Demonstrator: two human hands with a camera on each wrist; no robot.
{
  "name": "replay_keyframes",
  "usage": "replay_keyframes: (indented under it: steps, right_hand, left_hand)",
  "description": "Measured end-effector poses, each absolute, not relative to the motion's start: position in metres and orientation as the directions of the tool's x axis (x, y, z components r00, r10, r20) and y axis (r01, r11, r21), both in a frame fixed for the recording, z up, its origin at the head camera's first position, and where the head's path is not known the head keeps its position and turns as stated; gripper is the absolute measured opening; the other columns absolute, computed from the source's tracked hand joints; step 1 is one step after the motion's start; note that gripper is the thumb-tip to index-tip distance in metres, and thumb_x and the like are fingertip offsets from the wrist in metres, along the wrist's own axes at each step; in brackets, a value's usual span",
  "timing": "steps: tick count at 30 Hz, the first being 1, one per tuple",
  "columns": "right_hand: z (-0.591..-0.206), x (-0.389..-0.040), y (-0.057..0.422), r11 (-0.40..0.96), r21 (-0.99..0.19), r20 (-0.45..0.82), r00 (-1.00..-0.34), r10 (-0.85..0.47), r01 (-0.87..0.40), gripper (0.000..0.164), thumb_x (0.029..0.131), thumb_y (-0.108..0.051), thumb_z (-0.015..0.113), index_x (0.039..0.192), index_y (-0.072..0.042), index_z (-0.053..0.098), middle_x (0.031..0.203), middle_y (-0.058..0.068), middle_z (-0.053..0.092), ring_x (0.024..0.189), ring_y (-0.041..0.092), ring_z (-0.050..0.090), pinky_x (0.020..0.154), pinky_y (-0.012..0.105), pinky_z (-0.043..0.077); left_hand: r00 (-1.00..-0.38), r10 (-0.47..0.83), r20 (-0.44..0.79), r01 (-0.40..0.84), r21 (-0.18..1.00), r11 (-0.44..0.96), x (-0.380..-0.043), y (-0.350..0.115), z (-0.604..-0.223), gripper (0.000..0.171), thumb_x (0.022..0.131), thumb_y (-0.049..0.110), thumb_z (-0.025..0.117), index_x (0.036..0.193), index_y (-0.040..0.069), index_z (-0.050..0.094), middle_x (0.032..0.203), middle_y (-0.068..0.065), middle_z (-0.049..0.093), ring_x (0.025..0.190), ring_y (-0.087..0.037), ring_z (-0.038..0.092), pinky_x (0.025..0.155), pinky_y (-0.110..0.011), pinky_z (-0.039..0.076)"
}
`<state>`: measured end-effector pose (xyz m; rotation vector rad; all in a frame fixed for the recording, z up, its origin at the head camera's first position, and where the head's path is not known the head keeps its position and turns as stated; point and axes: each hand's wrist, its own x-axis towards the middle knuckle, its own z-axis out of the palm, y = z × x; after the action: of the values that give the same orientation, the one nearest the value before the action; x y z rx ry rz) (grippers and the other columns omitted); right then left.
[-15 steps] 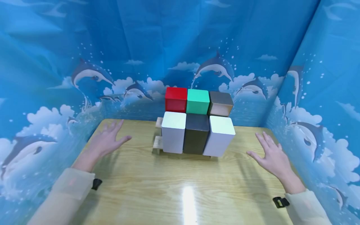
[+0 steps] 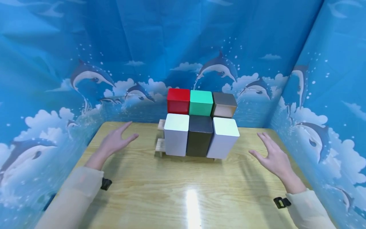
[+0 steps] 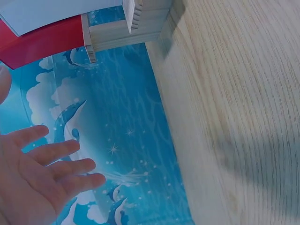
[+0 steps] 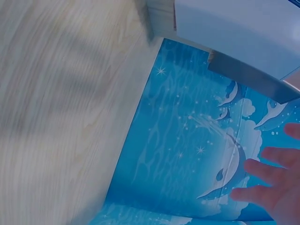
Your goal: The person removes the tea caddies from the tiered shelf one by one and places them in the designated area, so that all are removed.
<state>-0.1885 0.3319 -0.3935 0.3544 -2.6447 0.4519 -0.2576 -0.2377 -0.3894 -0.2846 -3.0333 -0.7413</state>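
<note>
Blue dolphin backdrop [image 2: 171,38] is hung behind and along both sides of a wood-grain table [image 2: 137,184]. Near mid of the table's back edge, a wooden rack [image 2: 160,145] is loaded w/ six boxes in 2 rows: L white box [image 2: 176,136], black box [image 2: 200,136] & R white box [image 2: 224,140] in front; red box [image 2: 178,101], green box [image 2: 201,103] & grey box [image 2: 224,101] behind. L hand [image 2: 114,141] is held above the table nr its L edge, fingers nearly straight, thumb spread wide, nothing gripped; R hand [image 2: 273,159] is held likewise nr the R edge, nothing gripped. No box is touched. Handling (judged): boxes are prob. light & stiff, smooth enough to slip, walls maybe dented if squeezed hard. White boxes are best taken by outer side faces; black box, hemmed in btwn neighbours, by its top edges.
</note>
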Motion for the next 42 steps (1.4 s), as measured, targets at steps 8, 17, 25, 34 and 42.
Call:
replay_keyframes:
  steps: [8,17,25,34,42]
  right_hand:
    - [-0.391,-0.196,0.323,0.857,-0.351,0.485,-0.856,-0.178,-0.377,0.073,0.084,-0.034,0.068,0.144,-0.012,0.033,0.140,0.023,0.039,0.122,0.046,0.038,0.090,0.064,0.033]
    - [-0.392,-0.208,0.315,0.788,-0.439,0.521,-0.837,-0.167,-0.431,0.067,0.083,-0.024,0.070,0.141,-0.009,0.039,0.136,0.022,0.044,0.117,0.044,0.043,0.090,0.061,0.035]
    - [-0.392,-0.220,0.308,0.698,-0.508,0.528,-0.823,-0.211,-0.505,0.067,0.082,-0.014,0.071,0.141,-0.009,0.040,0.137,0.022,0.042,0.118,0.044,0.042,0.088,0.061,0.038]
    - [-0.390,-0.232,0.298,0.612,-0.591,0.486,-0.838,-0.249,-0.525,0.069,0.081,-0.006,0.071,0.141,-0.008,0.038,0.141,0.018,0.038,0.121,0.041,0.041,0.092,0.059,0.038]
    - [-0.367,-0.224,0.279,0.524,-0.673,0.451,-0.851,-0.269,-0.522,0.065,0.083,0.002,0.065,0.140,0.003,0.034,0.142,0.026,0.032,0.119,0.050,0.039,0.091,0.060,0.038]
  left_hand:
    - [-0.981,0.186,0.052,0.171,0.680,0.713,-0.272,-0.231,-0.392,0.082,0.085,0.066,0.045,0.147,0.015,0.029,0.141,-0.023,0.037,0.125,-0.042,0.039,0.096,-0.058,0.036]
    - [-0.967,0.245,-0.070,0.069,0.854,0.516,-0.283,-0.224,-0.401,0.075,0.088,0.059,0.050,0.147,0.018,0.028,0.141,-0.022,0.038,0.122,-0.040,0.042,0.077,-0.048,0.052]
    - [-0.962,0.254,-0.102,-0.008,0.938,0.346,-0.292,-0.214,-0.409,0.068,0.091,0.051,0.051,0.147,0.020,0.028,0.141,-0.022,0.037,0.118,-0.042,0.046,0.083,-0.053,0.048]
    - [-0.950,0.248,-0.192,-0.139,0.966,0.217,-0.306,-0.199,-0.414,0.078,0.085,0.059,0.054,0.146,0.018,0.029,0.134,-0.024,0.045,0.109,-0.037,0.056,0.081,-0.053,0.049]
    - [-0.928,0.260,-0.268,-0.226,0.957,0.182,-0.315,-0.187,-0.419,0.062,0.093,0.051,0.047,0.145,0.020,0.030,0.124,-0.023,0.052,0.102,-0.035,0.060,0.076,-0.051,0.052]
